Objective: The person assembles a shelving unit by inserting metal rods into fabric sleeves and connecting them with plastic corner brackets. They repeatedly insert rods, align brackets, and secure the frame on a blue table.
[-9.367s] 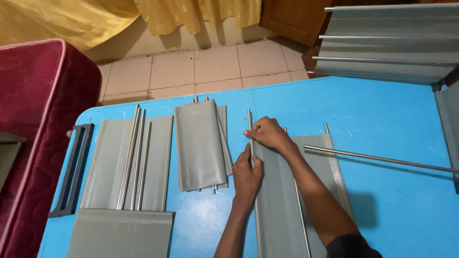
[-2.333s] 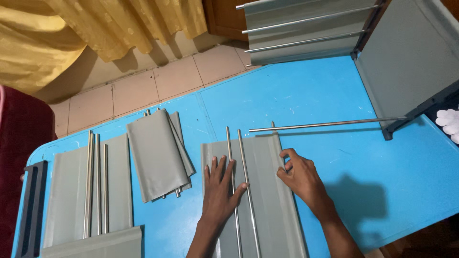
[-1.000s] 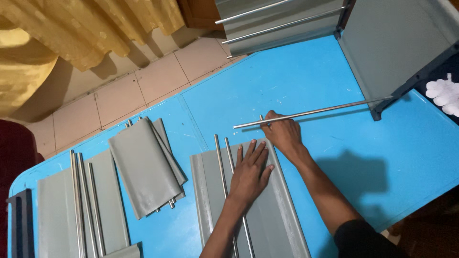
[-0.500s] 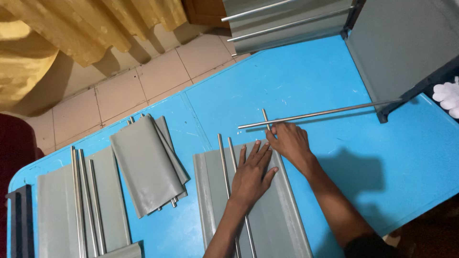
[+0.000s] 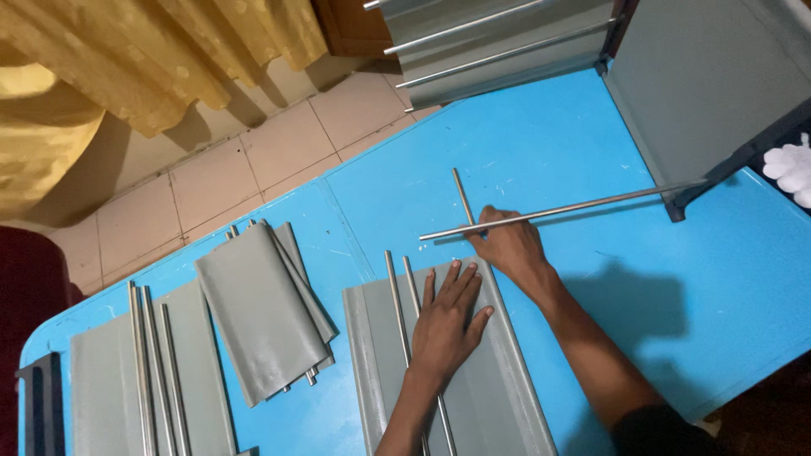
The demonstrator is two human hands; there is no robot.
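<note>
My left hand (image 5: 449, 317) lies flat, fingers spread, on a grey fabric panel (image 5: 498, 380) on the blue table (image 5: 541, 143), over two thin metal rods (image 5: 397, 295) that rest on the panel. My right hand (image 5: 511, 247) is at the panel's far right corner, pinching a thin metal rod (image 5: 462, 196) that sticks out beyond the panel's right edge. A long metal rod (image 5: 583, 204) lies crosswise just past my right hand's fingers.
A folded grey panel (image 5: 262, 312) and a flat panel with rods (image 5: 152, 371) lie to the left. A grey fabric shelf frame (image 5: 701, 93) stands at the far right. A white-gloved hand (image 5: 790, 169) shows at the right edge. Tiled floor and yellow curtain lie beyond.
The rod in my right hand now sticks out farther beyond the panel's far edge. My left hand stays pressed on the panel. The view has shifted slightly.
</note>
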